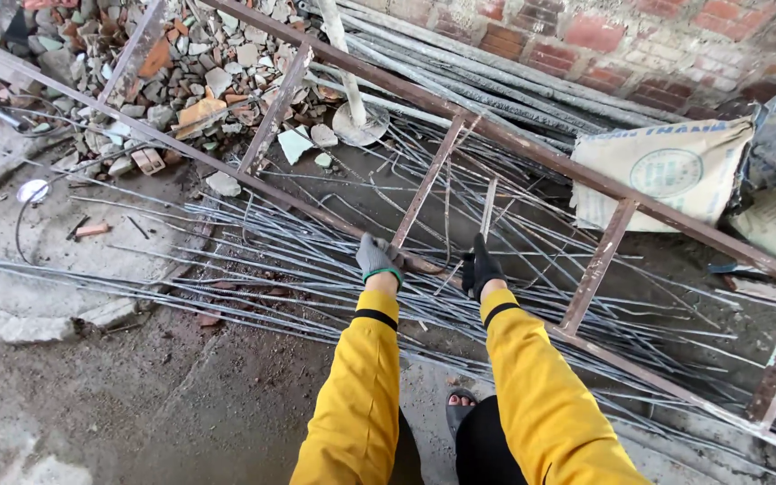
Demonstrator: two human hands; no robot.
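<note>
On the rusty frame (424, 184), both gloved hands rest.

The person is reaching both arms forward and down, side by side, in bright yellow sleeves with black cuffs. The left hand (376, 258), in a grey glove with a green wrist band, is lying knuckles up, fingers curled downward. The right hand (480, 268), in a black glove, is sitting just to the right, its fingers pointing away and partly closed.
</note>
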